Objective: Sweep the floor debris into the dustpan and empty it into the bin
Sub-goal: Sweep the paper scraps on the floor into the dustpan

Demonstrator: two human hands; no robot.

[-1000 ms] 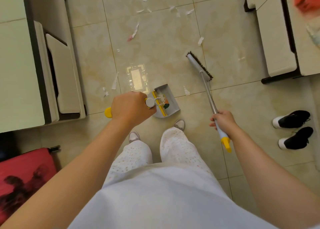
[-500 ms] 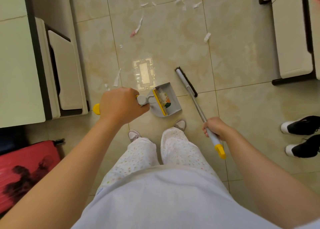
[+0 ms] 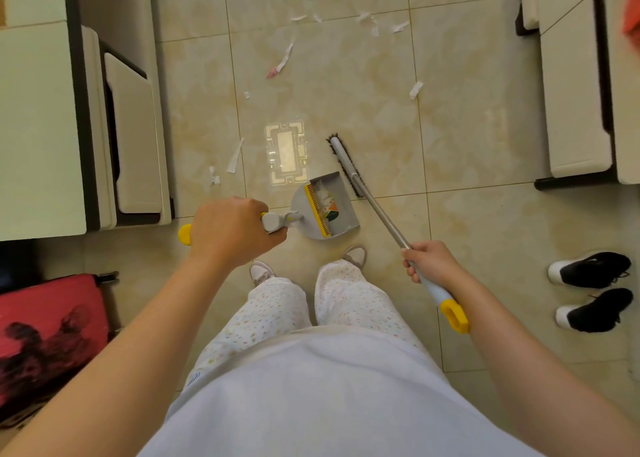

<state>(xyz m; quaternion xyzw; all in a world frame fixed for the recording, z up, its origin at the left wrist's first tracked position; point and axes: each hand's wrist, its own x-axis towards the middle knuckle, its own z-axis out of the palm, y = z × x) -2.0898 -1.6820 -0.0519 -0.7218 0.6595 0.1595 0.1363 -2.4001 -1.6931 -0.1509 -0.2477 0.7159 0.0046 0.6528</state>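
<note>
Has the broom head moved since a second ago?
Yes. The broom head has swept toward the dustpan, its near end now beside the pan's mouth. Against the scrap it began near, it has clearly come back toward the person.

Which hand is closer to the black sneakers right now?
The right hand. It grips the broom handle just left of the black sneakers, while the left hand holds the dustpan handle on the far side of the legs.

I see warm, even indoor light. A ceiling lamp glares off the glossy floor point(image 3: 346, 103) as a bright rectangle point(image 3: 286, 153). Shadows are faint. The wide lens bends edges; the red blur point(image 3: 631, 13) top right is unsharp.
</note>
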